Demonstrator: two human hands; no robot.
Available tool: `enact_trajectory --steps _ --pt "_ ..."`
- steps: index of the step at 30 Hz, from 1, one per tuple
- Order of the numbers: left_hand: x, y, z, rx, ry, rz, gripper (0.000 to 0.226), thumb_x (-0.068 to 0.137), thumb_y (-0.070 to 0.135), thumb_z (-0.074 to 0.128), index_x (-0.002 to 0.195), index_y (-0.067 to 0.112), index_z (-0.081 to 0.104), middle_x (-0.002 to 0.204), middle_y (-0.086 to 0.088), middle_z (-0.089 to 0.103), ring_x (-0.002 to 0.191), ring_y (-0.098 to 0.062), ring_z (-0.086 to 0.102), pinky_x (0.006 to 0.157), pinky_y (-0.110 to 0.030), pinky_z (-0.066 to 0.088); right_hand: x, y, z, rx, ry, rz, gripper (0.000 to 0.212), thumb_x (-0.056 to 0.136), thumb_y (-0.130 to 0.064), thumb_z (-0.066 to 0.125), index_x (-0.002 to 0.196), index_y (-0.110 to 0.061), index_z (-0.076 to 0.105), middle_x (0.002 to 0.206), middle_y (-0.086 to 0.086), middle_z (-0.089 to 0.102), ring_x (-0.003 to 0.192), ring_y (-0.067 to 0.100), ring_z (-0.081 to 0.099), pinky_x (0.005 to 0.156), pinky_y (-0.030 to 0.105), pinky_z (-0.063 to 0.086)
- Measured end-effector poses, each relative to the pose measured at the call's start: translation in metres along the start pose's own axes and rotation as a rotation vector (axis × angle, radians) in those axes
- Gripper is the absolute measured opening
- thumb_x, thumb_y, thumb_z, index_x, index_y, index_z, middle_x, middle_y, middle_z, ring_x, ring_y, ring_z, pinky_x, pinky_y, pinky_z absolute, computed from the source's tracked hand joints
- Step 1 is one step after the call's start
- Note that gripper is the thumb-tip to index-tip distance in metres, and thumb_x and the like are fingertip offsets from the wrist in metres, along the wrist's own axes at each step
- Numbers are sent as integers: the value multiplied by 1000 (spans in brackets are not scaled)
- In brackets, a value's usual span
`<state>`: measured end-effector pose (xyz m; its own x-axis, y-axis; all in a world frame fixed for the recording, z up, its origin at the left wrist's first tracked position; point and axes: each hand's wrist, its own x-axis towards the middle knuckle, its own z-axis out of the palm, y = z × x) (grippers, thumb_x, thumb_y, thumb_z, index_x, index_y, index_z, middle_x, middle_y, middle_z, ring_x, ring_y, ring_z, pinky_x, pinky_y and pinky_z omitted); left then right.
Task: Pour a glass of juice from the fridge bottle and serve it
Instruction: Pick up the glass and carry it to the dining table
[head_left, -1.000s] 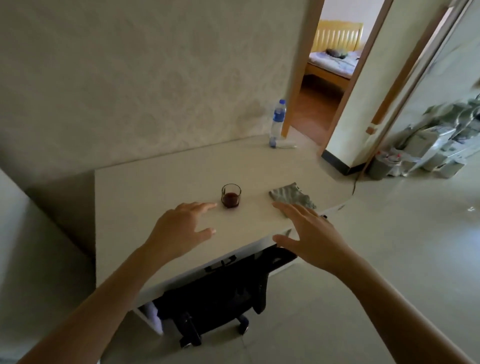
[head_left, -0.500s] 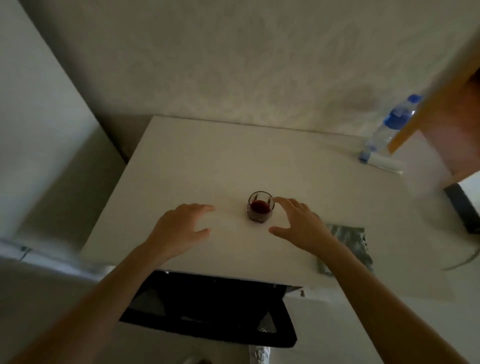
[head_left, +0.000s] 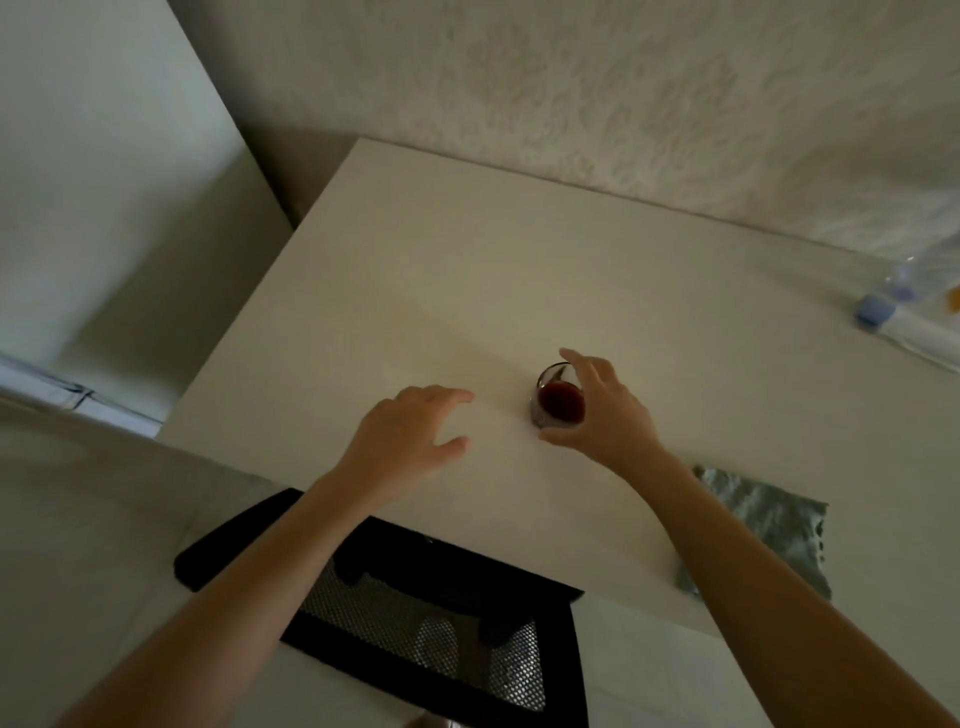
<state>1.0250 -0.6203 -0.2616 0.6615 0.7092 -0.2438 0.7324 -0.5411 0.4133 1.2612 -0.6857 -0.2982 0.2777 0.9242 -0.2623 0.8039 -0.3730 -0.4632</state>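
Observation:
A small clear glass of dark red juice (head_left: 559, 402) stands on the white table (head_left: 467, 280), a little right of centre. My right hand (head_left: 605, 415) wraps it from the right, fingers curled over the far rim and thumb against the near side. My left hand (head_left: 410, 434) hovers to the left of the glass with fingers relaxed and spread, a hand's width away and holding nothing. No juice bottle is in view.
A crumpled grey cloth (head_left: 774, 519) lies near the table's front right edge, partly under my right forearm. A blurred water bottle with a blue cap (head_left: 883, 306) is at the far right. A black mesh chair (head_left: 415, 608) is tucked under the front edge. Walls border the table behind and on the left.
My right hand moved from over the cloth to the glass and closed around it. My view swung left and down over the table. My left hand stayed left of the glass.

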Motion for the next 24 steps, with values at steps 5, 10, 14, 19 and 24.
enact_trajectory --steps 5,10,14,19,24 --pt "-3 -11 3 -13 6 -5 52 92 43 52 141 29 40 143 9 46 131 -13 41 101 -35 36 13 -13 0 -106 -44 -13 74 66 -35 76 130 -31 39 129 5 42 105 32 54 84 40 49" --pt "-5 -16 -2 -22 18 -2 52 92 43 52 140 29 40 141 9 48 128 -14 43 99 -36 39 10 -20 -1 -96 -25 16 67 64 -33 76 122 -28 45 117 7 46 95 32 56 80 41 50" --pt "-6 -18 -12 -28 32 11 51 92 41 52 140 29 40 142 9 47 127 -14 45 100 -37 40 1 -30 -8 -77 -30 7 66 63 -31 77 121 -28 47 114 6 48 94 30 57 81 41 50" --pt "-12 -17 -28 -34 66 19 49 92 39 54 138 30 42 140 9 50 124 -14 48 98 -34 39 -13 -53 -25 -67 -8 -22 68 62 -33 78 122 -29 47 115 4 50 94 26 57 79 39 51" --pt "-27 -16 -52 -24 77 30 50 92 39 54 139 29 42 139 7 50 124 -15 49 99 -38 40 -30 -81 -54 -81 35 -69 71 59 -36 79 122 -31 46 115 2 51 95 24 57 80 35 49"
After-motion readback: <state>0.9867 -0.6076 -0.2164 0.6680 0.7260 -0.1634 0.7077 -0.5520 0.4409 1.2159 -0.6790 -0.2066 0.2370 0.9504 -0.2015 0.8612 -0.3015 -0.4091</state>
